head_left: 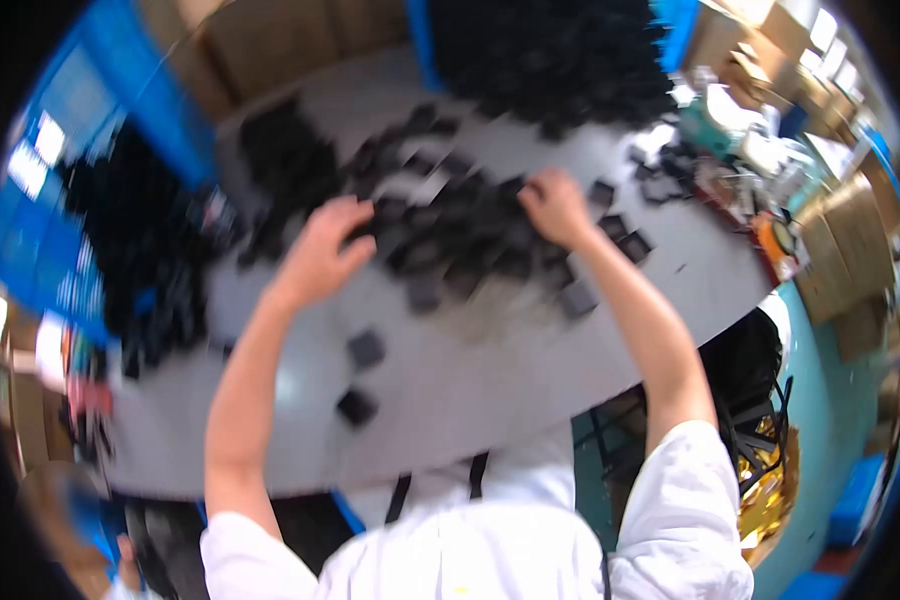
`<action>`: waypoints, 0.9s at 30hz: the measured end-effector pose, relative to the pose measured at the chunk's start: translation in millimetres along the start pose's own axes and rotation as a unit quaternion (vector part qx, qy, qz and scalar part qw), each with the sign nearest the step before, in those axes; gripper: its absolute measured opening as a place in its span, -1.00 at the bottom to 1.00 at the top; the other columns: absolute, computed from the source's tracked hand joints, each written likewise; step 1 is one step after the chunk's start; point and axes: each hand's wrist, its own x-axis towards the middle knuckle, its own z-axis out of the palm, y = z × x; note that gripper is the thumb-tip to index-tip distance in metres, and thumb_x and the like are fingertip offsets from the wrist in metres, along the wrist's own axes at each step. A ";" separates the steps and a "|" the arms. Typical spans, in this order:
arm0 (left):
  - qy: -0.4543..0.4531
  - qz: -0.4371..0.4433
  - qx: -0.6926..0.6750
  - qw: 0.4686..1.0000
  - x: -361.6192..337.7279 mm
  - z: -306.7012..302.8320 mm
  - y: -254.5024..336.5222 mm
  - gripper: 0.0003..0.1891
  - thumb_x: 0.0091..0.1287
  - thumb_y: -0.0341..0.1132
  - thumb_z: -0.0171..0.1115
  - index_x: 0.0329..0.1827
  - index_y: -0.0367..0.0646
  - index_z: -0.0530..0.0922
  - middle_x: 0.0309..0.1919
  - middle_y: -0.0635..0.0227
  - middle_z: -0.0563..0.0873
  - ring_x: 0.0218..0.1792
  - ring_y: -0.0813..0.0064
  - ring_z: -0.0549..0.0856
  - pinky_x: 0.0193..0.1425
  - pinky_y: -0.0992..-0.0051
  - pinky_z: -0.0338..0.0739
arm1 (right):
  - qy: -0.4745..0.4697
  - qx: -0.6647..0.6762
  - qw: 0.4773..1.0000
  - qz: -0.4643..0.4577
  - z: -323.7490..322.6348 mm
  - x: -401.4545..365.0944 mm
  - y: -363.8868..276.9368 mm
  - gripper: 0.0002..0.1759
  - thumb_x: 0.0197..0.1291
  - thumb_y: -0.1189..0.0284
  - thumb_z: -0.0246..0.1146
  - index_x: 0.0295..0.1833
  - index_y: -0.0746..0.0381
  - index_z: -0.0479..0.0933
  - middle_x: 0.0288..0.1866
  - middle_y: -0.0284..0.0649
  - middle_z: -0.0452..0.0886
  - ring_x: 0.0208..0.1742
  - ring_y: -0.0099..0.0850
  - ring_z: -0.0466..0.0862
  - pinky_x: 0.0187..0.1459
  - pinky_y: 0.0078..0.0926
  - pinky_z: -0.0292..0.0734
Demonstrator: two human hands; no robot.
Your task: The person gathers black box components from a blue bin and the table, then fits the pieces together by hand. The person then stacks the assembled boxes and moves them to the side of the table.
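Note:
Many small black square pieces lie in a loose, blurred heap across the grey table. My left hand is at the heap's left side, thumb and fingers apart with nothing between them. On the other side, my right hand reaches into the heap's right part. Its fingers are curled together beside dark pieces, and motion blur hides what they hold, if anything. Two loose black pieces, one behind the other, lie nearer me on the table.
A blue bin packed with black pieces stands at the back. More black pieces spill from blue containers on the left. Cardboard boxes and a cluttered tray are at the right. The table's front edge is close to my body.

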 end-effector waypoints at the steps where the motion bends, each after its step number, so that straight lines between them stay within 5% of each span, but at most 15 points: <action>1: 0.014 -0.036 -0.006 0.999 -32.3 -24.3 -3.0 -0.55 0.29 -0.24 0.31 0.22 -0.20 0.54 0.25 0.05 0.55 0.33 0.09 0.46 0.42 0.25 0.32 | 0.014 0.042 0.998 -0.049 -0.2 -5.7 -17.4 -0.71 0.21 0.28 0.27 -0.06 0.23 0.64 0.16 -0.04 0.57 0.23 -0.05 0.49 0.19 -0.19 0.46; 2: 0.039 -0.095 -0.016 0.995 -65.5 -44.6 1.9 -0.53 0.28 -0.25 0.32 0.25 -0.19 0.52 0.25 0.07 0.55 0.32 0.11 0.47 0.41 0.27 0.32 | 0.100 0.041 0.989 -0.097 4.8 -22.4 -45.0 -0.72 0.20 0.33 0.28 -0.03 0.24 0.62 0.13 -0.08 0.59 0.21 -0.05 0.51 0.22 -0.19 0.44; 6: 0.096 -0.204 0.036 0.974 -188.1 -80.8 -4.9 -0.47 0.24 -0.25 0.35 0.28 -0.16 0.50 0.25 0.10 0.55 0.30 0.12 0.48 0.39 0.29 0.34 | -0.042 0.157 0.965 -0.208 31.5 -69.0 -149.3 -0.64 0.14 0.49 0.32 0.10 0.20 0.57 0.24 -0.06 0.54 0.33 -0.10 0.45 0.31 -0.26 0.39; 9: 0.143 -0.279 0.047 0.948 -266.3 -59.5 -18.6 -0.46 0.22 -0.26 0.35 0.28 -0.18 0.49 0.24 0.09 0.55 0.29 0.10 0.48 0.39 0.28 0.34 | -0.192 0.189 0.926 -0.264 61.6 -98.4 -206.4 -0.47 0.12 0.53 0.27 0.26 0.12 0.46 0.41 -0.10 0.37 0.42 -0.08 0.35 0.38 -0.22 0.31; 11: 0.215 -0.308 0.037 0.926 -301.8 -46.5 -29.7 -0.44 0.21 -0.29 0.35 0.30 -0.19 0.47 0.25 0.09 0.53 0.30 0.08 0.47 0.40 0.27 0.33 | -0.205 0.158 0.915 -0.310 84.4 -110.1 -221.6 -0.45 0.11 0.53 0.24 0.28 0.12 0.43 0.40 -0.10 0.37 0.44 -0.07 0.33 0.40 -0.18 0.27; 18: 0.328 -0.320 0.129 0.879 -305.7 -23.1 -73.0 -0.35 0.19 -0.32 0.34 0.39 -0.13 0.38 0.40 0.10 0.33 0.38 0.06 0.37 0.44 0.22 0.29 | -0.145 0.149 0.932 -0.298 74.6 -131.1 -226.6 -0.39 0.09 0.61 0.15 0.33 0.11 0.39 0.45 -0.17 0.31 0.49 -0.06 0.24 0.45 -0.13 0.18; 23: 0.157 -0.208 -0.116 0.958 -239.0 2.6 36.6 -0.26 0.10 -0.28 0.41 0.41 -0.09 0.35 0.43 0.11 0.28 0.40 0.02 0.31 0.46 0.16 0.26 | -0.203 0.133 0.928 -0.281 89.2 -140.2 -221.4 -0.42 0.14 0.45 0.30 0.31 0.12 0.40 0.44 -0.16 0.32 0.49 -0.07 0.24 0.44 -0.14 0.19; 27: 0.098 -0.191 -0.135 0.967 -233.8 42.0 64.2 -0.24 0.08 -0.27 0.43 0.41 -0.08 0.36 0.44 0.12 0.26 0.42 0.01 0.28 0.46 0.10 0.25 | -0.197 0.124 0.931 -0.282 104.8 -139.6 -211.6 -0.39 0.16 0.31 0.36 0.33 0.13 0.38 0.42 -0.10 0.34 0.47 -0.04 0.25 0.42 -0.13 0.22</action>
